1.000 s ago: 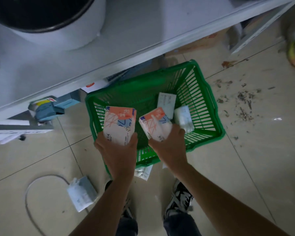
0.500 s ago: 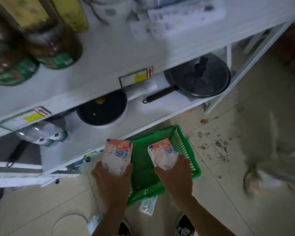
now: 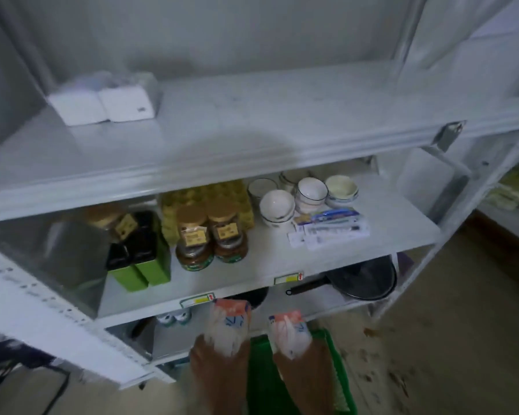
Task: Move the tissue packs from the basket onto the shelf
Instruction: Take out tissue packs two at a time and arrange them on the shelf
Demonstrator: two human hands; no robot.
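My left hand (image 3: 219, 363) grips a white tissue pack with an orange top (image 3: 229, 324), held upright in front of the lower shelf edge. My right hand (image 3: 304, 365) grips a second, matching tissue pack (image 3: 289, 332) beside it. Both packs are blurred by motion. The green basket (image 3: 336, 369) sits on the floor beneath and behind my hands; its contents are hidden. The white top shelf (image 3: 282, 115) stretches across the upper view, with two white tissue packs (image 3: 102, 106) standing at its back left.
The middle shelf (image 3: 261, 265) carries brown jars (image 3: 210, 235), green boxes (image 3: 141, 271), white bowls (image 3: 300, 196) and flat packets (image 3: 327, 229). A black pan (image 3: 363, 283) lies on the shelf below. A white shelf post (image 3: 414, 283) stands at the right, with tiled floor beyond it.
The view has swung upward from the basket to the upper shelves. Both hands have lifted their tissue packs up out of the basket, toward the shelf front.
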